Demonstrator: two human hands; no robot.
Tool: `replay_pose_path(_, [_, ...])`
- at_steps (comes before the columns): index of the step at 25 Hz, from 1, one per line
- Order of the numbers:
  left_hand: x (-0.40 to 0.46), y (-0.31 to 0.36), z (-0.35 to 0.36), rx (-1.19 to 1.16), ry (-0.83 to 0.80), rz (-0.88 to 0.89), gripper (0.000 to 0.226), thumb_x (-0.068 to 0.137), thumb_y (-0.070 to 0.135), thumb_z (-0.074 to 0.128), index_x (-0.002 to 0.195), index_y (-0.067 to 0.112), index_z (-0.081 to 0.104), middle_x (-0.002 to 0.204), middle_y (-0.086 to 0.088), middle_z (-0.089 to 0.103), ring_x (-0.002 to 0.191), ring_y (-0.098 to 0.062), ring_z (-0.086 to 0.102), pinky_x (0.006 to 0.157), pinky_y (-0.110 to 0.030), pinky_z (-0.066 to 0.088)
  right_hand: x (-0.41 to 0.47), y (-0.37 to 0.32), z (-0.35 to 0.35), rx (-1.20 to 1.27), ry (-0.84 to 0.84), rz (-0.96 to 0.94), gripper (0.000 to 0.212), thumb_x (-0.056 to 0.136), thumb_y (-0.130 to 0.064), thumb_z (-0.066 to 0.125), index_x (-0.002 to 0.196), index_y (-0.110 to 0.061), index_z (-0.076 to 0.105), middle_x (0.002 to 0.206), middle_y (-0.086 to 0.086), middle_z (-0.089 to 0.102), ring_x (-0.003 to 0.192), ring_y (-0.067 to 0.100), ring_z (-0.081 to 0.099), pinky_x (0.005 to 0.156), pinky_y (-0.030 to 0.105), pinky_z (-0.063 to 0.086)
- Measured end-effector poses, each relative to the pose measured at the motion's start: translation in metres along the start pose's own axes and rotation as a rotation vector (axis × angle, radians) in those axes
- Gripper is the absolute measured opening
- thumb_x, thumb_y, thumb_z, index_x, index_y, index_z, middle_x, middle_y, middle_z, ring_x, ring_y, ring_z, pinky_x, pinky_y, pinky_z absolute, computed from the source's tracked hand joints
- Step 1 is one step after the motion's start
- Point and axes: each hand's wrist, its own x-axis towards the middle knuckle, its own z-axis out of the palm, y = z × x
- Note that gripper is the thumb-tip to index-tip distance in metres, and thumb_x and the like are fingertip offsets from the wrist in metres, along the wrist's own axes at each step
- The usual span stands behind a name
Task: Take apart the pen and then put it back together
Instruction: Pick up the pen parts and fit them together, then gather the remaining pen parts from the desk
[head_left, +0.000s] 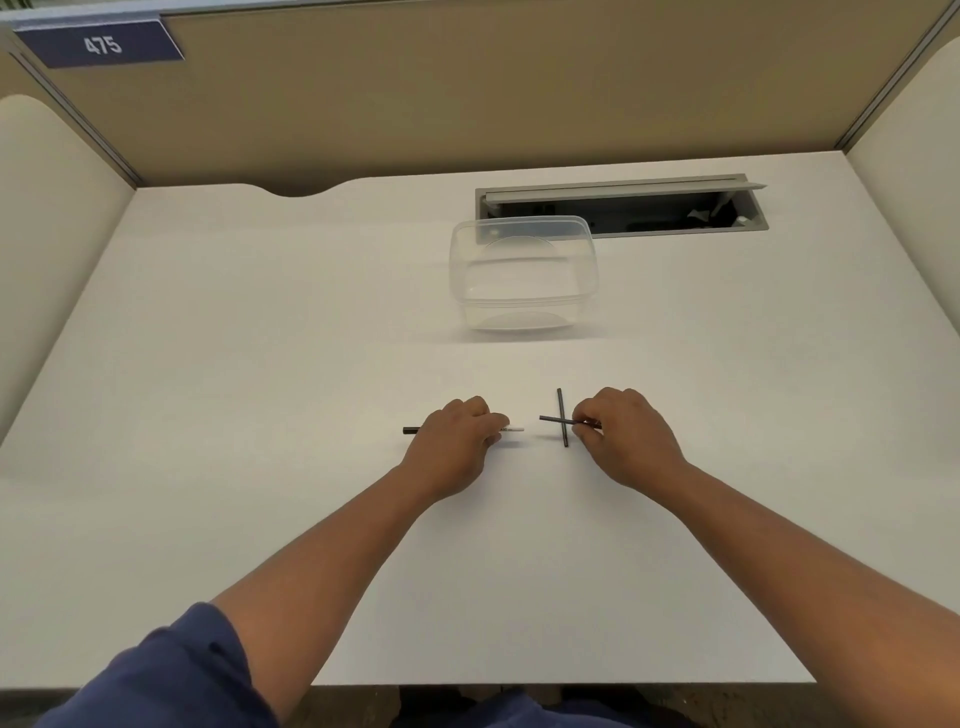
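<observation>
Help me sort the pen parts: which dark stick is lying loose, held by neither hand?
The upright dark stick, pointing away from the person. The right hand pinches the one crossing it; the left hand holds the white-tipped piece.

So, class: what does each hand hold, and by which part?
Left hand grips a pen piece around its middle; right hand pinches a dark piece near its right end.

A white desk (234, 364) has tan walls (467, 93) on three sides. A blue sign (101, 45) at far left seems to say 475. An open grey slot (623, 208) sits far right.
</observation>
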Motion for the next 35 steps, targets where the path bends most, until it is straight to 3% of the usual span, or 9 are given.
replay_pose_path(10, [0.024,-0.010,0.003,-0.021,0.002,-0.030,0.026,0.100,0.018,0.049,0.119,0.021,0.067,0.103,-0.001,0.061,0.083,-0.028,0.054,0.069,-0.040,0.049,0.068,-0.025,-0.041,0.034,0.109,-0.105,0.018,0.096,-0.025,0.055,0.102,-0.023,0.072,0.096,-0.001,0.067,0.094,0.027,0.053,0.077,0.042,0.050])
replay_pose_path(15, [0.046,-0.017,0.004,-0.010,0.034,0.011,0.028,0.098,0.018,0.048,0.117,0.020,0.068,0.097,0.000,0.061,0.076,-0.027,0.053,0.064,-0.040,0.049,0.134,-0.032,-0.073,-0.060,0.162,-0.166,0.020,0.096,-0.026,0.057,0.103,-0.022,0.075,0.098,0.002,0.067,0.094,0.028,0.054,0.071,0.035,0.046])
replay_pose_path(20, [0.070,-0.028,0.006,-0.001,0.062,0.041,0.029,0.096,0.016,0.049,0.117,0.019,0.069,0.092,0.001,0.060,0.072,-0.026,0.051,0.060,-0.037,0.045,0.198,-0.041,-0.071,-0.199,0.034,-0.166,0.020,0.094,-0.026,0.057,0.100,-0.026,0.076,0.096,0.001,0.070,0.097,0.026,0.055,0.069,0.037,0.051])
replay_pose_path(28, [0.080,-0.039,0.011,-0.006,0.050,0.043,0.031,0.097,0.013,0.051,0.122,0.020,0.067,0.095,0.002,0.060,0.076,-0.025,0.051,0.062,-0.032,0.034,0.248,-0.043,-0.045,-0.305,-0.234,-0.117,0.020,0.083,-0.007,0.059,0.081,-0.025,0.068,0.092,0.003,0.070,0.087,0.027,0.062,0.064,0.030,0.042])
replay_pose_path(35, [0.082,-0.040,0.011,-0.035,0.038,0.027,0.032,0.096,0.013,0.051,0.122,0.019,0.067,0.096,0.001,0.061,0.078,-0.026,0.052,0.064,-0.036,0.043,0.257,-0.037,-0.038,-0.291,-0.292,-0.109,0.014,0.080,-0.011,0.068,0.081,-0.025,0.070,0.092,0.002,0.070,0.085,0.026,0.063,0.067,0.031,0.047])
